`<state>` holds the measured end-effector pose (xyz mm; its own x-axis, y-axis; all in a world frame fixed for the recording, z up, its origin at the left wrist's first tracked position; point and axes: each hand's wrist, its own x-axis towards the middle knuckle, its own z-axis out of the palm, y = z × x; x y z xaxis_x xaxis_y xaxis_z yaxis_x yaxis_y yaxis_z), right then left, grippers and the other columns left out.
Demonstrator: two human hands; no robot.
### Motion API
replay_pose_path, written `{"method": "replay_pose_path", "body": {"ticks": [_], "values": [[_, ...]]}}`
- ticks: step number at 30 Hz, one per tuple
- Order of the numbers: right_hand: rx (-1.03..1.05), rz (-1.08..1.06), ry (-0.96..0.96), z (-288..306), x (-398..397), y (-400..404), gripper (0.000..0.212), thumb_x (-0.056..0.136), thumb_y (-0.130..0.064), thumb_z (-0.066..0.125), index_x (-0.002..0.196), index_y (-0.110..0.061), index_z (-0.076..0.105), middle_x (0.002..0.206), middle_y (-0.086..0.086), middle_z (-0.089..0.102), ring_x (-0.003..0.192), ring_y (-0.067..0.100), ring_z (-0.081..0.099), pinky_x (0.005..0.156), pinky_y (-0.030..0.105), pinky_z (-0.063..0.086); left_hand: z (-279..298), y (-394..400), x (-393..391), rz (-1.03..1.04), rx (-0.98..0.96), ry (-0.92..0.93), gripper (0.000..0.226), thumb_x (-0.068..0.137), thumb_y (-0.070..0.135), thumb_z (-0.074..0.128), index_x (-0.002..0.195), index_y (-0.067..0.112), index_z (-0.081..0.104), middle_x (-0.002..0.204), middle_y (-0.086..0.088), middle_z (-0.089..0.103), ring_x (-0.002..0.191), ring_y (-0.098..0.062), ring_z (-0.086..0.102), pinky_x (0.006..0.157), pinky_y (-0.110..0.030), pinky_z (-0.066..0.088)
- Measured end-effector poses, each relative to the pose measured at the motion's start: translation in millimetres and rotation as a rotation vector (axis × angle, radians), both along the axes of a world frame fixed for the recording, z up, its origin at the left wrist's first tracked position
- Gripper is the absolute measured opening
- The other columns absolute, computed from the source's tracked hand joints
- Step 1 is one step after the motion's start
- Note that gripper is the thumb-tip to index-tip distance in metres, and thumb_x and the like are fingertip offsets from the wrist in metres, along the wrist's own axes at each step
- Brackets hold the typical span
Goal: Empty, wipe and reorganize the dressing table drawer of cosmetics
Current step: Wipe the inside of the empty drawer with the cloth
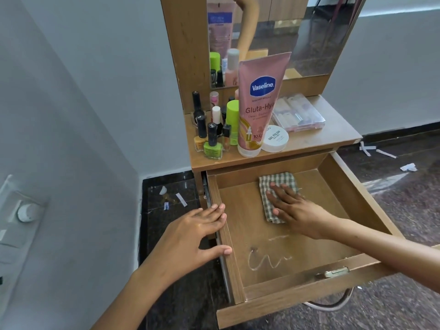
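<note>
1. The drawer is pulled out across the lower centre of the frame, with only a cloth inside it and pale streaks on its wooden bottom near the front.
2. The right hand lies flat, fingers straight and spread, pressing on the checked cloth in the back half of the drawer.
3. The left hand rests on the drawer's left wall, fingers straight over the top edge and thumb lying along the rim; it grasps nothing.
4. On the surface above the drawer, centre of the frame, stand the cosmetics: a pink tube upright on its cap, a white jar touching its right side, and a cluster of nail polish bottles to its left.
5. A clear box lies on the surface to the right of the tube.
6. The mirror rises behind, at upper centre.
7. Scraps of paper lie on the dark floor at left and right.
</note>
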<state>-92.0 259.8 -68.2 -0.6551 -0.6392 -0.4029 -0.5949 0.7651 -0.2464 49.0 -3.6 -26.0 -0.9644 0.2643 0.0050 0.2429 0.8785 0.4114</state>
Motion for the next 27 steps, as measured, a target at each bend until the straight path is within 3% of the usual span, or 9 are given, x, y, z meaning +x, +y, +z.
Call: {"method": "replay_pose_path", "body": {"ticks": [2,3,5,7,10,13,17,23,27], "values": [[-0.013,0.013,-0.008,-0.9,5.2,-11.9,0.115,0.050,-0.085,-0.028,0.148,-0.027,-0.010,0.146,-0.009,-0.029,0.139,0.015,-0.026,0.119,0.038,-0.005,-2.1,-0.6,-1.0,-0.001,0.002,0.010,0.078,0.070,0.080,0.030,0.133,0.034,0.027,0.143,0.022,0.017,0.131,0.013,0.012,0.106,-0.013,0.004],[-0.009,0.033,-0.011,-1.0,7.7,-20.6,0.118,0.048,-0.085,-0.030,0.148,-0.026,-0.010,0.146,-0.008,-0.029,0.138,0.015,-0.027,0.118,0.037,-0.006,-3.7,-0.7,-1.1,0.000,0.006,0.024,0.077,0.071,0.079,0.032,0.133,0.033,0.030,0.143,0.021,0.020,0.131,0.012,0.014,0.107,-0.016,0.005],[-0.029,0.091,-0.020,-2.9,11.0,-40.1,0.094,0.072,-0.079,-0.017,0.149,-0.026,-0.009,0.149,-0.006,-0.028,0.139,0.015,-0.027,0.118,0.038,-0.008,-6.3,-0.8,-1.2,0.000,0.007,0.050,0.075,0.073,0.077,0.035,0.132,0.030,0.038,0.141,0.020,0.027,0.131,0.010,0.018,0.108,-0.021,0.010],[-0.030,0.138,-0.006,-5.0,16.1,-61.4,0.069,0.091,-0.061,0.002,0.150,-0.025,-0.006,0.151,-0.005,-0.025,0.141,0.015,-0.024,0.118,0.039,-0.008,-7.2,-0.8,-1.1,-0.003,0.012,0.065,0.074,0.075,0.076,0.038,0.132,0.029,0.043,0.141,0.019,0.029,0.132,0.009,0.020,0.109,-0.022,0.013],[-0.063,0.209,0.034,-8.5,23.9,-83.7,0.068,0.093,-0.058,0.005,0.150,-0.023,-0.005,0.152,-0.006,-0.022,0.141,0.013,-0.023,0.117,0.037,-0.010,-6.5,-1.3,-1.4,0.004,0.041,0.057,0.074,0.074,0.077,0.038,0.132,0.031,0.040,0.141,0.020,0.029,0.132,0.010,0.019,0.108,-0.020,0.014],[-0.163,0.195,0.024,-8.5,23.0,-85.2,0.057,0.101,-0.041,0.020,0.151,-0.021,0.000,0.158,-0.004,-0.011,0.141,0.010,-0.020,0.118,0.036,-0.007,-5.5,-1.3,-2.2,0.012,0.053,0.039,0.075,0.073,0.079,0.037,0.132,0.034,0.037,0.141,0.023,0.026,0.131,0.015,0.014,0.108,-0.018,0.012],[-0.193,0.252,0.076,-5.4,21.0,-76.2,0.061,0.097,-0.052,0.011,0.151,-0.023,0.006,0.158,-0.005,-0.001,0.143,0.011,-0.014,0.116,0.029,-0.006,-4.7,-2.2,-4.3,0.003,0.042,0.028,0.076,0.071,0.080,0.037,0.132,0.034,0.039,0.140,0.026,0.026,0.130,0.017,0.013,0.109,-0.018,0.011],[-0.088,0.319,0.084,4.9,22.8,-38.3,0.054,0.099,-0.046,0.016,0.150,-0.032,0.006,0.157,-0.011,-0.011,0.143,0.011,-0.018,0.119,0.030,-0.005,3.5,-4.1,-8.2,-0.018,0.028,-0.017,0.075,0.068,0.078,0.044,0.131,0.038,0.042,0.139,0.031,0.021,0.128,0.020,0.011,0.105,-0.010,0.006],[-0.111,0.282,0.149,7.1,16.4,-41.3,0.064,0.094,-0.057,0.009,0.150,-0.029,-0.001,0.153,-0.003,-0.025,0.141,0.012,-0.026,0.115,0.026,-0.012,14.7,-8.1,-17.3,0.056,0.103,-0.010,0.066,0.063,0.073,0.051,0.118,0.037,0.058,0.129,0.031,0.041,0.117,0.021,0.029,0.100,-0.010,0.020]]}}
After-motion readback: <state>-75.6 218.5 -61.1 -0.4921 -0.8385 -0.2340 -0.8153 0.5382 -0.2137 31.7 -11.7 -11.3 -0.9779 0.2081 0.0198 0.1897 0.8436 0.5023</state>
